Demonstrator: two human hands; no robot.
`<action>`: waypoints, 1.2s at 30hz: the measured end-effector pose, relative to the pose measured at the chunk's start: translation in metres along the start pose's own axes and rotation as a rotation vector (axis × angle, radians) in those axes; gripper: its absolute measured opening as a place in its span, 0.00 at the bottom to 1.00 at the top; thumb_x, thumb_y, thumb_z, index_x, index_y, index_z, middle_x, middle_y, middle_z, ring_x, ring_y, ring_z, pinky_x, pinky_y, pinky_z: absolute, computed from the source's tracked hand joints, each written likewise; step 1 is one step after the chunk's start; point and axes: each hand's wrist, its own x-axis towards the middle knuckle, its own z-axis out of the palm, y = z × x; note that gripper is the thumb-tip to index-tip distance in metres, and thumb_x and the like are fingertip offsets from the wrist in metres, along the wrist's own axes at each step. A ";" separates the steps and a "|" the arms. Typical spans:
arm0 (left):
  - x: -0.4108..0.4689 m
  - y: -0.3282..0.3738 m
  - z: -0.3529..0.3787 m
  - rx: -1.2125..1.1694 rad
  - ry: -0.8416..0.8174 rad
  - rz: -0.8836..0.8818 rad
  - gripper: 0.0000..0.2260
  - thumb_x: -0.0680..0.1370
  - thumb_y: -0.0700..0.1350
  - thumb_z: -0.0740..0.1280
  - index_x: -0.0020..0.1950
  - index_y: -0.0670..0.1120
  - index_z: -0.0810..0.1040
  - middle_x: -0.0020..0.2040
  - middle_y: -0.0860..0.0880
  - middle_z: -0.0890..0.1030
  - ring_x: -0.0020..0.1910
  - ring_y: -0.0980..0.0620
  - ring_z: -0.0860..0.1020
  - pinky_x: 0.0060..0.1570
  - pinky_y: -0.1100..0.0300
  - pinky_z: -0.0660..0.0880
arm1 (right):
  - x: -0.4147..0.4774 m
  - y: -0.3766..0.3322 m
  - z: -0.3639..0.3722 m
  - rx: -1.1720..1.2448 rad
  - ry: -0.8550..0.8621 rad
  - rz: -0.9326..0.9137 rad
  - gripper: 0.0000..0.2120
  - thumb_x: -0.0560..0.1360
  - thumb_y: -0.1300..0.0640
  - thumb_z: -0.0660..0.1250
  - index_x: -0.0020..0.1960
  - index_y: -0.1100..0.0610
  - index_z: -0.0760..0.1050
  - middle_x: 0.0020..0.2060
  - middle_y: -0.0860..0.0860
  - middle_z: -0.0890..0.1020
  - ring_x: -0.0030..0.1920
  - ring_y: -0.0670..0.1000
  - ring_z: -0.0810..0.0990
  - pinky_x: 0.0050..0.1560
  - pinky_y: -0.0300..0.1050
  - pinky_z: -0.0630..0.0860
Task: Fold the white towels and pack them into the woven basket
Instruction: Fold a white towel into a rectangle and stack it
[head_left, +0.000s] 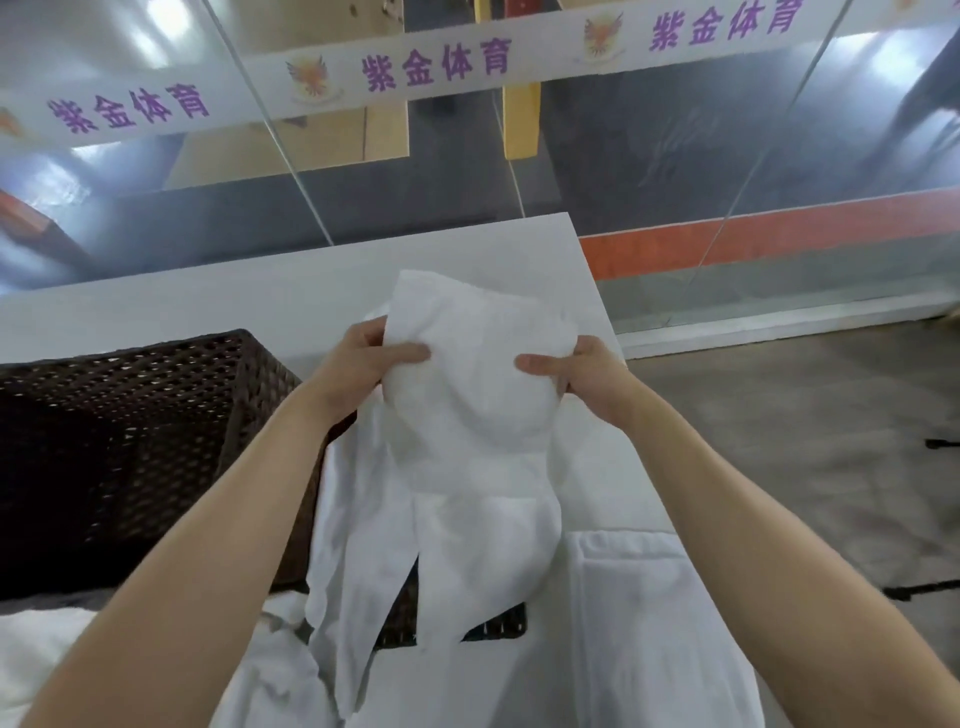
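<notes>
- My left grip (371, 358) pinches the left edge of the white towel (467, 415). The thumb (410, 353) lies on the face towards me and the fingers are tucked behind the cloth.
- My right grip (576, 371) mirrors it on the right edge, with its thumb (535, 364) in front and its fingers curled behind. Both are clamped on the same towel, level with each other, with a span of cloth between them.
- I judge I hold it this way, high and by both sides, so that its weight pulls it straight and I can find the edges before folding.
- The towel's long axis runs up and down. The top flops over above my thumbs and away from me, and the loose tails hang towards me, bunched and uneven, not yet a neat fold.
- The towel is in the air over the white surface (260, 296), and its tails drop in front of the near right corner of the woven basket (130, 441).
- The basket stands on my left, just beside the hanging cloth, close enough to make packing a short move.
- A flat folded towel (639, 597) lies on my right, and a rumpled heap of towels (36, 649) lies at my lower left.
- A glass wall with a lettered banner (415, 67) rises beyond the surface.
</notes>
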 end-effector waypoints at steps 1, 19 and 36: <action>-0.003 0.002 -0.005 0.014 0.052 0.051 0.14 0.79 0.37 0.76 0.64 0.45 0.86 0.62 0.46 0.88 0.62 0.44 0.86 0.69 0.39 0.79 | -0.002 -0.007 0.004 -0.019 0.043 -0.043 0.28 0.66 0.51 0.86 0.62 0.58 0.85 0.58 0.51 0.88 0.60 0.54 0.87 0.67 0.59 0.80; -0.162 -0.229 -0.005 0.584 -0.096 -0.056 0.11 0.82 0.44 0.73 0.52 0.63 0.80 0.50 0.60 0.85 0.51 0.61 0.82 0.50 0.56 0.78 | -0.118 0.186 0.059 -0.900 -0.067 0.018 0.05 0.74 0.56 0.79 0.47 0.48 0.85 0.39 0.43 0.85 0.40 0.42 0.82 0.43 0.45 0.77; -0.020 -0.210 0.011 0.558 0.247 -0.222 0.24 0.86 0.63 0.60 0.71 0.46 0.76 0.66 0.47 0.82 0.65 0.41 0.80 0.63 0.46 0.77 | -0.018 0.162 0.060 -0.692 0.271 0.350 0.16 0.83 0.44 0.65 0.57 0.57 0.81 0.52 0.53 0.84 0.56 0.58 0.82 0.59 0.52 0.78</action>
